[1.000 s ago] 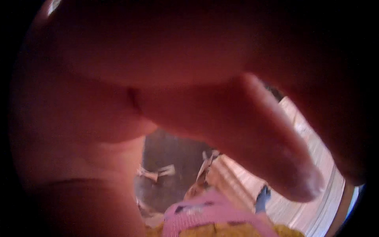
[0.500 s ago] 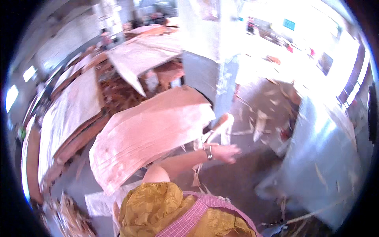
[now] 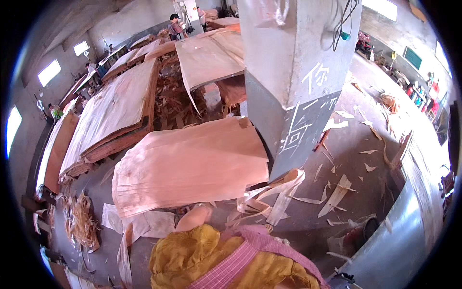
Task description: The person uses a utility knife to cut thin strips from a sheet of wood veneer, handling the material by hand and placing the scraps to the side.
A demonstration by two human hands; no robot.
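Observation:
A stack of thin wood veneer sheets [image 3: 192, 164] lies in front of me, its near edge uneven. Below that edge shows a short piece of my bare left arm [image 3: 195, 217], coming out of a mustard-yellow sleeve [image 3: 185, 253]. The hand at its end is hidden. My right hand is out of the picture too. A pink checked strap [image 3: 226, 265] crosses the yellow clothing. Curled veneer strips [image 3: 284, 192] lie at the right end of the stack.
A grey-and-white pillar [image 3: 288, 86] stands behind the stack. Larger veneer stacks [image 3: 110, 106] fill the left. A metal sheet surface [image 3: 394, 245] is at lower right, near a dark bucket [image 3: 358, 236]. Scraps [image 3: 337, 195] and a strip bundle [image 3: 82, 221] litter the floor. People [image 3: 176, 28] are far back.
My left arm, stretched to the right with a watch and spread fingers, has drawn back so that its hand is out of sight. The view has shifted, and the pillar appears larger.

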